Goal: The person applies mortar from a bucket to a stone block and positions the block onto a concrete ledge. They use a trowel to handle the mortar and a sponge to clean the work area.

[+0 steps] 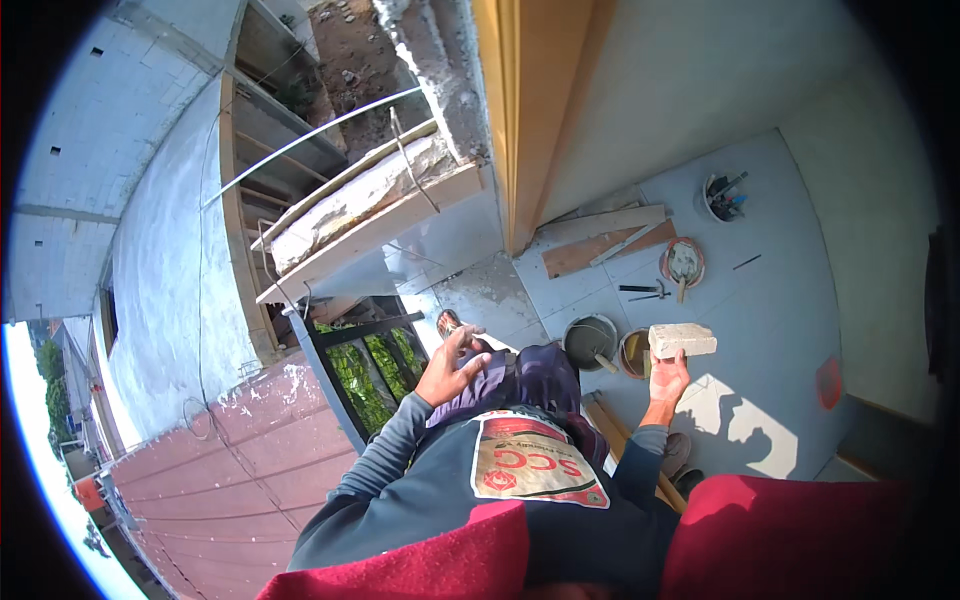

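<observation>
My right hand (667,383) grips a pale, rectangular block, likely a brick (682,341), holding it up from below beside my body. Just left of the block are a dark bucket (567,340) with grey mix and a handled tool in it, and a smaller brown bucket (624,369) partly hidden by the block. My left hand (448,370) is raised above my lap with its fingers apart, and nothing shows in it. Below that hand a foot in a sandal shows on the ledge.
A wooden post (520,130) rises ahead, beside a boarded concrete ledge (365,205) with bent rods sticking out. On the tiled floor lie a hammer (640,289), planks (600,228), a plaster bowl (667,258) and a tool bucket (708,203). At left, the building's edge drops past a metal frame.
</observation>
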`<state>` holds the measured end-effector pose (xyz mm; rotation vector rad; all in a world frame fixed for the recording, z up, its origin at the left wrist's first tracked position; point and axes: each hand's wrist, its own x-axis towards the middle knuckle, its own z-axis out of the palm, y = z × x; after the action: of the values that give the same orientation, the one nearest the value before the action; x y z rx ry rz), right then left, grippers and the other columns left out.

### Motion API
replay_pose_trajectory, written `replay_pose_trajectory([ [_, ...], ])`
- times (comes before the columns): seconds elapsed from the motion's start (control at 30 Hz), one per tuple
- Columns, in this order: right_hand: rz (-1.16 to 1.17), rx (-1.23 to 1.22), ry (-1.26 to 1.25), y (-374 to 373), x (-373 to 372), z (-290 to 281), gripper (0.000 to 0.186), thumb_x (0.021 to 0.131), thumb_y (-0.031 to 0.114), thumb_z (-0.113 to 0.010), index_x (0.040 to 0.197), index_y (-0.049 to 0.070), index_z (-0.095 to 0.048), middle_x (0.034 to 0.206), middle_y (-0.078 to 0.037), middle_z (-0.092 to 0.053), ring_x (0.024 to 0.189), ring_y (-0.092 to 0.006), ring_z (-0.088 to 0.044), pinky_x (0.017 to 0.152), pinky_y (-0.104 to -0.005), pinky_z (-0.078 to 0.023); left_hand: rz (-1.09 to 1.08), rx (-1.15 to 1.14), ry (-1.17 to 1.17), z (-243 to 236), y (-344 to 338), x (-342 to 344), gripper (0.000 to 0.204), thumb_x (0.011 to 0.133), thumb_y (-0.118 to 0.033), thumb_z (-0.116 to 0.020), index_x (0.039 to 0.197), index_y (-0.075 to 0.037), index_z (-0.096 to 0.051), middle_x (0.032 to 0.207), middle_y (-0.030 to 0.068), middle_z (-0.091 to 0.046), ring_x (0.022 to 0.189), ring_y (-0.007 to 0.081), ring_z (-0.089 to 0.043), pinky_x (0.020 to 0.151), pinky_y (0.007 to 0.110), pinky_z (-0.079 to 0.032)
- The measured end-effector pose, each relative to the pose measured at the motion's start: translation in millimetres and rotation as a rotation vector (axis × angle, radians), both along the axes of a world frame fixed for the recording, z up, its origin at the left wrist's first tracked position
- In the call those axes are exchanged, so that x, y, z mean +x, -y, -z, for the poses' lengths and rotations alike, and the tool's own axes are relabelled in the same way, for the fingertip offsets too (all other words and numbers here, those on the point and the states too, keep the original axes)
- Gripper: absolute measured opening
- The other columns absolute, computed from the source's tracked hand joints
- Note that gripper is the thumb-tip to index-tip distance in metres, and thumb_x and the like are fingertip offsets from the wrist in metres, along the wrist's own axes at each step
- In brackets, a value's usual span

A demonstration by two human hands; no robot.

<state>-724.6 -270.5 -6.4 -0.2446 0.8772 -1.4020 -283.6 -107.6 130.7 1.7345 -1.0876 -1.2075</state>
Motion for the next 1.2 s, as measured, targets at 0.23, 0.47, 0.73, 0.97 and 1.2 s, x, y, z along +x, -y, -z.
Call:
replay_pose_trajectory([
  [0.23,-0.571,-0.416,-0.234,-3,233,-177,0.08,0.068,0.002,-0.077,0.142,0.004,-0.048,0.134,-0.011,-0.058,0.128,-0.0309,-0.054,0.109,-0.0443,-0.043,0.132,-0.422,0.032,-89,29,53,0.079,0.084,-0.031,-0.082,0.147,-0.004,-0.043,0.133,0.0193,-0.052,0.125,0.0326,-0.052,0.109,0.043,-0.041],
  [0.47,-1.164,-0.731,-0.506,-32,447,-307,0.082,0.071,0.002,-0.088,0.141,-0.003,-0.045,0.127,-0.014,-0.063,0.12,-0.0247,-0.061,0.1,-0.0375,-0.052,-0.094,-0.779,0.295,-149,-8,181,0.097,0.072,-0.025,-0.082,0.152,-0.001,-0.033,0.152,0.0218,-0.041,0.138,0.042,-0.041,0.116,0.047,-0.034],
  [0.73,-1.427,-0.957,-0.541,-40,634,-345,0.105,0.072,0.034,-0.092,0.155,0.005,-0.033,0.131,-0.017,-0.056,0.114,-0.0263,-0.062,0.096,-0.0376,-0.053,-0.601,-0.702,0.003,-106,-68,325,0.098,0.064,-0.021,-0.094,0.145,-0.007,-0.041,0.135,0.0112,-0.054,0.125,0.0255,-0.056,0.107,0.045,-0.048],
  [0.97,-1.604,-1.275,-1.262,-55,712,-317,0.085,0.086,0.05,-0.074,0.142,-0.007,-0.045,0.086,-0.028,-0.07,0.085,-0.0369,-0.073,0.082,-0.043,-0.055,-0.635,-0.498,0.091,-35,-69,359,0.091,0.058,-0.005,-0.093,0.138,-0.006,-0.049,0.133,0.0079,-0.054,0.125,0.0237,-0.055,0.101,0.04,-0.054],
  [1.2,-1.559,-1.219,-1.306,-56,710,-281,0.058,0.079,0.031,-0.075,0.122,-0.008,-0.062,0.091,-0.03,-0.07,0.084,-0.0371,-0.072,0.079,-0.0416,-0.056,-0.449,-0.448,-0.351,-8,-92,366,0.09,0.074,-0.011,-0.082,0.153,-0.012,-0.038,0.145,0.0134,-0.048,0.134,0.0257,-0.048,0.111,0.043,-0.043],
])
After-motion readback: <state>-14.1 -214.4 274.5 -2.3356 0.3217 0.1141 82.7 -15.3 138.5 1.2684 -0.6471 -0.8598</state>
